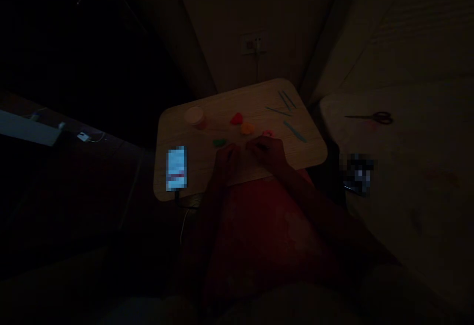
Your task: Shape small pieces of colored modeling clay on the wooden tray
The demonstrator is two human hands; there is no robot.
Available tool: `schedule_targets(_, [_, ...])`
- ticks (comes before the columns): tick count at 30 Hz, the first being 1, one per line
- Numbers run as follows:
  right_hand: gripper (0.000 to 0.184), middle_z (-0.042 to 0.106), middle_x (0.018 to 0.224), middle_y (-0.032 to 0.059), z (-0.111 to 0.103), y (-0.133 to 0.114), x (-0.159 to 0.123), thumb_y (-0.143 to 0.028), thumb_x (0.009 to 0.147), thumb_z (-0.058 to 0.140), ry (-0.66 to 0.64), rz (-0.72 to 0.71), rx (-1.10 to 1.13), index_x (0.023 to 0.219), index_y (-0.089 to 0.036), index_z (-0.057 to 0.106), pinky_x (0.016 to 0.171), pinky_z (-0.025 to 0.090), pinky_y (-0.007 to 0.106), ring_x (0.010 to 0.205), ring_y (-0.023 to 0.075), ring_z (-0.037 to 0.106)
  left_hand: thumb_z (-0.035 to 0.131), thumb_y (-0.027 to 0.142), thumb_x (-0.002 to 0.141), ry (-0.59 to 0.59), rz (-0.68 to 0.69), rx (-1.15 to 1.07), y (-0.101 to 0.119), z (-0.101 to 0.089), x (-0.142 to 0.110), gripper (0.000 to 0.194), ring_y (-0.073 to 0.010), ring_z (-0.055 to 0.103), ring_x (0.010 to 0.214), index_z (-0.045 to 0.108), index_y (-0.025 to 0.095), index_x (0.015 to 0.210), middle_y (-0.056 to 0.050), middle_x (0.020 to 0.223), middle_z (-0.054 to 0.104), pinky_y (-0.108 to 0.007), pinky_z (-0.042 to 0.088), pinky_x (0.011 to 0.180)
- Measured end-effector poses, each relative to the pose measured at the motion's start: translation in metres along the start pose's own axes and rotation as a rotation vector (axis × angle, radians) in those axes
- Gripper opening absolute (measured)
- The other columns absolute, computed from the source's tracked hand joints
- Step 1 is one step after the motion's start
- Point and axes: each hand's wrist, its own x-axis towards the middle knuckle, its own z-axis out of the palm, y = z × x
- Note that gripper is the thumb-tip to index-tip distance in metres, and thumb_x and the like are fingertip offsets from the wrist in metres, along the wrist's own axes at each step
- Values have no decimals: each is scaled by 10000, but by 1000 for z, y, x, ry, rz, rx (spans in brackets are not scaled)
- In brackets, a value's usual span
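Observation:
In dim light, both hands rest near the front edge of a small wooden table (207, 167). My left hand (225, 159) has its fingers curled together, just right of a green lump of modelling clay (219, 143). With fingertips pinched, my right hand (267, 150) lies beside a pink piece of clay (269, 133), partly covering it. Whatever either hand holds is too dark to make out. Beyond the hands sit a red lump of clay (237, 118) and an orange lump of clay (248, 128).
A lidded tub (194, 116) stands at the table's back left, and a lit phone (176, 168) with a cable lies front left. Thin sticks (284, 100) and a flat blue-green tool (295, 131) lie at right. Scissors (381, 117) rest on a pale surface farther right.

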Motion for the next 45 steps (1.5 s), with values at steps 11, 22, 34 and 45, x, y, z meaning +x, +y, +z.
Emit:
schedule_targets(11, [250, 824, 927, 35, 0, 3, -1, -238, 940, 593, -20, -15, 40, 1040, -258, 821, 866, 582, 326, 865, 193, 768, 520, 519, 979, 3, -3, 26, -2, 0, 1, 472, -119, 400, 567, 477, 197, 638, 25, 591, 457, -269, 307, 542])
schedule_targets(22, [352, 691, 573, 15, 1, 1, -2, -501, 836, 763, 87, 133, 19, 658, -206, 691, 528, 458, 282, 510, 155, 589, 533, 527, 969, 8, -18, -14, -1, 1, 1, 469, -119, 385, 568, 469, 199, 640, 29, 599, 438, -273, 302, 545])
schedule_targets(34, [328, 784, 1006, 85, -2, 2, 3, -285, 999, 491, 46, -40, -45, 1127, -249, 791, 931, 503, 411, 927, 230, 694, 533, 539, 969, 2, -22, -5, -6, 1, 1, 472, -120, 412, 579, 486, 196, 648, 22, 608, 474, -269, 306, 544])
schedule_targets(45, [275, 787, 817, 30, 0, 1, 1, -244, 952, 546, -7, 55, 32, 1033, -246, 809, 807, 527, 324, 772, 185, 710, 528, 505, 968, -3, -28, -9, 2, 0, 0, 453, -117, 372, 565, 454, 201, 640, 31, 597, 423, -272, 282, 535])
